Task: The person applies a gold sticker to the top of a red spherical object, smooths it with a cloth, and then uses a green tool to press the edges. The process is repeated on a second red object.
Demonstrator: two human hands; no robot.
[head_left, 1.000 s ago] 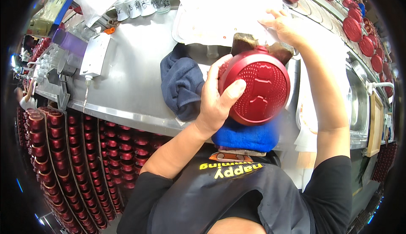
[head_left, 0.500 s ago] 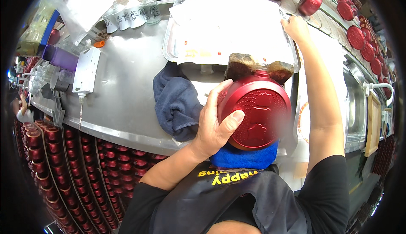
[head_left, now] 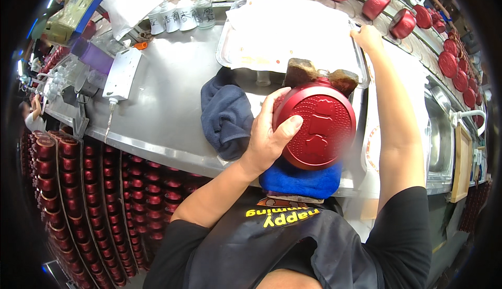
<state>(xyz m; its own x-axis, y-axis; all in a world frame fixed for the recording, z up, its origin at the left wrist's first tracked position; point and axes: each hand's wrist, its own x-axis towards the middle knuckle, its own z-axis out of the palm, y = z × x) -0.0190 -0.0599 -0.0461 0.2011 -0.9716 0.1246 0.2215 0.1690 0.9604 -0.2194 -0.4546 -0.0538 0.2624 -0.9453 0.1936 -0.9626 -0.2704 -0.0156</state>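
Observation:
My left hand (head_left: 269, 137) is closed round the left side of a flat, round, glossy red bottle (head_left: 319, 127), its thumb lying over the embossed face. The bottle's neck (head_left: 322, 74) points away from me between two worn brown pads (head_left: 301, 73). Below the bottle's near edge is a blue cloth pad (head_left: 303, 178). Farther off, my right hand (head_left: 367, 38) reaches to the right far corner of a white sheet (head_left: 293, 33), fingertips pinched at its edge. That sheet lies over a metal tray (head_left: 224, 48) and is washed out by glare.
A crumpled navy towel (head_left: 226, 114) lies left of the bottle on the steel table (head_left: 167, 80). Small labelled bottles (head_left: 185, 13) stand at the back left, near a white box (head_left: 122, 74). Red bottles (head_left: 376, 4) line the far right; racked red bottles (head_left: 151, 195) fill the lower left. A sink (head_left: 442, 132) is at right.
The view has turned slightly left, so the surroundings sit farther right. My left hand still grips the red bottle, and my right hand stays at the sheet's corner.

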